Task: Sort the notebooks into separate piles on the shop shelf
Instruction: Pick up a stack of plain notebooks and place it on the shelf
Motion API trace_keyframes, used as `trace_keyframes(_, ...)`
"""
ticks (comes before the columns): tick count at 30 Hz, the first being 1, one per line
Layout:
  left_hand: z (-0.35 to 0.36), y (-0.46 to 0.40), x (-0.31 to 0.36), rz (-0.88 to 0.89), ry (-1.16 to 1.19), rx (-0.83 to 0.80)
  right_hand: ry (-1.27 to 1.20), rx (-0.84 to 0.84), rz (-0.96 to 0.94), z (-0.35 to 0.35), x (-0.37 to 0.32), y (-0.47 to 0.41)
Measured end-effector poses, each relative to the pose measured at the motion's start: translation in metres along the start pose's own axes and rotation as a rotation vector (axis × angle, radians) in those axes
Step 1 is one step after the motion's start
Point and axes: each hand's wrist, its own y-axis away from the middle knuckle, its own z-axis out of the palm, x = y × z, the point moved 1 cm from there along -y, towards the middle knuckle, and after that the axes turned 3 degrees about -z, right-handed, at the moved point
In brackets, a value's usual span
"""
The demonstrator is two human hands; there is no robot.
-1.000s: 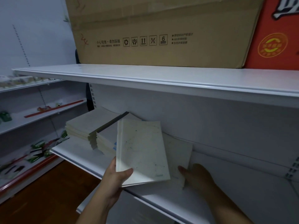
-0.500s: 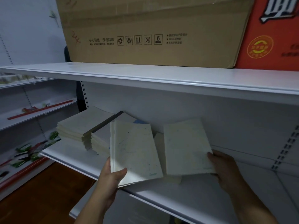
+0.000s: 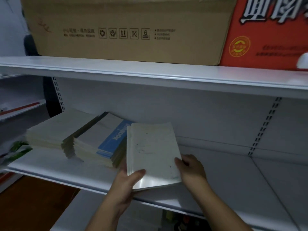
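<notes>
We note a white metal shop shelf (image 3: 233, 177) with a pale back panel and slotted uprights (image 3: 265, 125) running down it; a second white shelf board (image 3: 150, 72) sits above. On that upper board stand a large brown cardboard carton (image 3: 126, 27) printed with handling symbols and, touching its right side, a red printed box (image 3: 270, 35). At far left we see other white shelving (image 3: 20, 110) with blurred goods and a red strip, and below it a brown wooden floor (image 3: 33, 202). On the lower shelf, toward the left, lie two stacks of notebooks side by side: a plain pale stack (image 3: 55, 130) and, just right of it, a stack topped by a cover with a blue band (image 3: 101, 140). Our left hand (image 3: 128, 179) grips the near left corner of a small bundle of pale speckled notebooks (image 3: 151, 152), thumb on top, fingers underneath. Our right hand (image 3: 191, 167) holds the bundle's right edge, fingers curled against it. The bundle lies tilted, just beside the blue-banded stack, its near end over the shelf's front edge; whether its far end rests on the shelf we cannot tell.
</notes>
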Motion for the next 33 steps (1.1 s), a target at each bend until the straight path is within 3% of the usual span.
trace_keyframes(5,0.014,0.001,-0.017,-0.09,0.024,-0.139,-0.25,0.006,0.238,-0.024,0.021,0.009)
trace_keyframes(7,0.026,0.004,-0.028,-0.136,0.04,-0.199,-0.314,-0.024,0.252,-0.033,0.029,0.016)
trace_keyframes(16,0.112,0.045,-0.05,-0.259,-0.016,-0.409,-0.326,0.156,0.223,-0.119,0.06,0.06)
trace_keyframes(24,0.27,0.086,-0.095,-0.245,-0.113,-0.358,-0.321,0.24,0.218,-0.263,0.102,0.129)
trace_keyframes(33,0.438,0.161,-0.146,-0.32,-0.179,-0.526,-0.309,0.405,0.267,-0.42,0.152,0.198)
